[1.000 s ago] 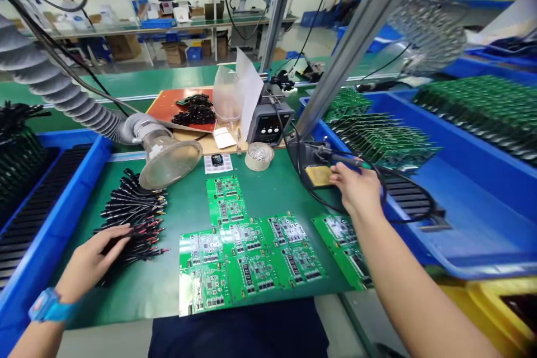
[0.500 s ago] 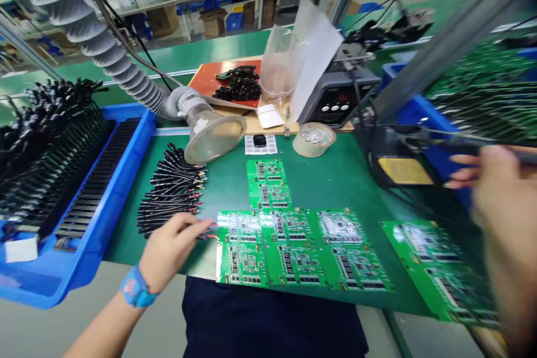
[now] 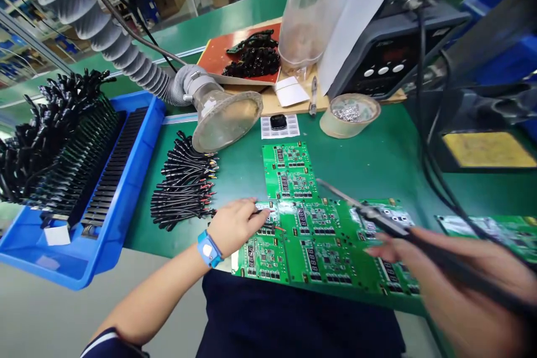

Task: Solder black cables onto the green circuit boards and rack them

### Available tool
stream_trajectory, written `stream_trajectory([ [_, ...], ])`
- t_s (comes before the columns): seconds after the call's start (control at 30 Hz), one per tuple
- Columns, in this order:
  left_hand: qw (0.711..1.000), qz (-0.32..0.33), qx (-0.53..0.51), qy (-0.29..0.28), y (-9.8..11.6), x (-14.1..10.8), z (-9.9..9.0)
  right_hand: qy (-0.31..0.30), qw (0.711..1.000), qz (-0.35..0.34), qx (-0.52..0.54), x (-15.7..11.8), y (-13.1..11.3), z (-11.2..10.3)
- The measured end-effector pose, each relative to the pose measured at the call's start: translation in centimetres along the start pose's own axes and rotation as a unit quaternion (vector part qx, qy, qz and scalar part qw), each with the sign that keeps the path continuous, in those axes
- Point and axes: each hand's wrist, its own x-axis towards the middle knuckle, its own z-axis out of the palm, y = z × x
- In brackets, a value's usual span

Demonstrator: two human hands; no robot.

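My left hand (image 3: 238, 225) is closed on a short black cable (image 3: 265, 226), whose reddish wire end lies over the left green circuit board (image 3: 262, 260). In my right hand (image 3: 444, 274) is a soldering iron (image 3: 386, 221), its tip pointing left above the boards. More circuit boards (image 3: 331, 260) lie side by side along the front of the bench, and another board (image 3: 289, 170) sits behind them. To the left of the boards is a row of black cables (image 3: 182, 196) with bared coloured ends. My right hand is partly blurred.
A blue bin (image 3: 90, 260) with cabled boards stands at left. A fume hose with a funnel (image 3: 229, 120) hangs over the bench. Behind are a round tub (image 3: 348, 117), a soldering station (image 3: 390, 61) and a yellow sponge (image 3: 489, 149). Black cords (image 3: 423, 123) hang at right.
My left hand has moved right with the cable, onto the left board. My right hand has brought the soldering iron left from the stand area to above the boards. The view has shifted.
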Motion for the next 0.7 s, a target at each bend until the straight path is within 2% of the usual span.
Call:
stream_trajectory([
  [0.03,1.000,-0.004,0.000,-0.008,0.0,0.0,0.1,-0.020,1.000,0.019,0.015,-1.1,-0.4,0.9],
  [0.1,0.999,-0.015,0.001,-0.031,-0.1,-0.3,0.1,-0.062,0.996,-0.003,0.067,-2.8,-0.4,2.2],
  [0.2,0.999,-0.019,0.003,-0.048,-0.1,-0.9,0.0,-0.101,0.988,-0.045,0.109,-4.4,1.2,2.9],
  [0.37,0.999,-0.015,0.013,-0.044,0.1,-0.6,0.0,-0.102,0.985,-0.090,0.104,-5.2,3.0,2.7],
  [0.7,0.998,-0.030,0.042,-0.045,0.6,0.3,-0.2,-0.118,0.988,-0.059,0.084,-5.1,1.8,3.1],
])
